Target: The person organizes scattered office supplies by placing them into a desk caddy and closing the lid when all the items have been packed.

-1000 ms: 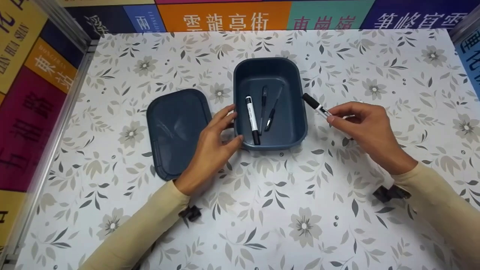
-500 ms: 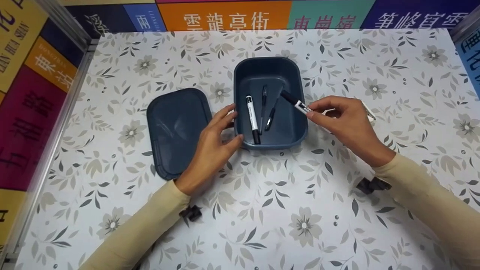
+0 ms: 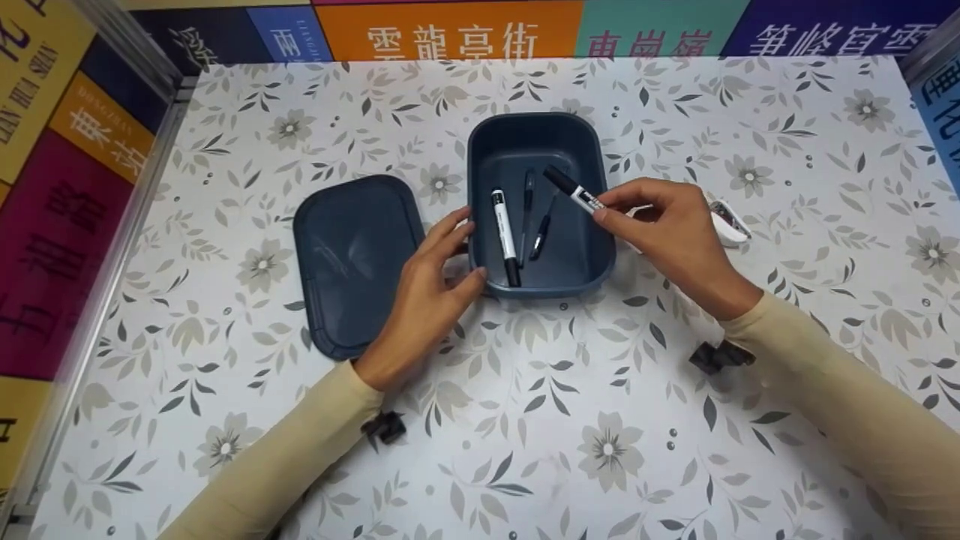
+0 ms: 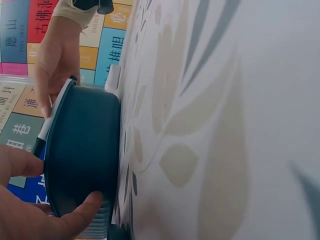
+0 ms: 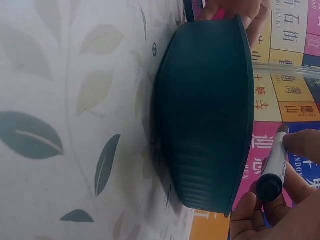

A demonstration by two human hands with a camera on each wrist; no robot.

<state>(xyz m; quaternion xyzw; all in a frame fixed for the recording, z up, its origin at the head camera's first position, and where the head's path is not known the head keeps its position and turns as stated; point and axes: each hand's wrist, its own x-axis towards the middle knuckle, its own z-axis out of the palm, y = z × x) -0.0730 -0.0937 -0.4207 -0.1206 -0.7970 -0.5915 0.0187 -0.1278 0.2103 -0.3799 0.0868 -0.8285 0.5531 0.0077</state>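
A dark blue plastic box [image 3: 544,281] stands open on the table. My left hand [image 3: 431,292] holds it at the left wall and near corner; in the left wrist view, the thumb [image 4: 90,207] presses the outer wall. With thumb and fingers, my right hand [image 3: 667,232] pinches a black-and-white marker [image 3: 577,193] above the right side of the box, its black cap end pointing far left. In the box lie another marker [image 3: 504,232] at the left and two slim pens, one in the middle [image 3: 527,210] and one farther right [image 3: 540,236].
A matching dark blue lid [image 3: 360,262] lies flat left of the box, partly behind my left hand. Right of the box, a small white object [image 3: 729,223] shows behind my right hand. Floral cloth covers the table [image 3: 525,450]; printed panels [image 3: 450,30] border it.
My right hand has carried the marker leftward from beside the box to over its interior. The white object behind that hand has come into sight. My left hand stays at the box.
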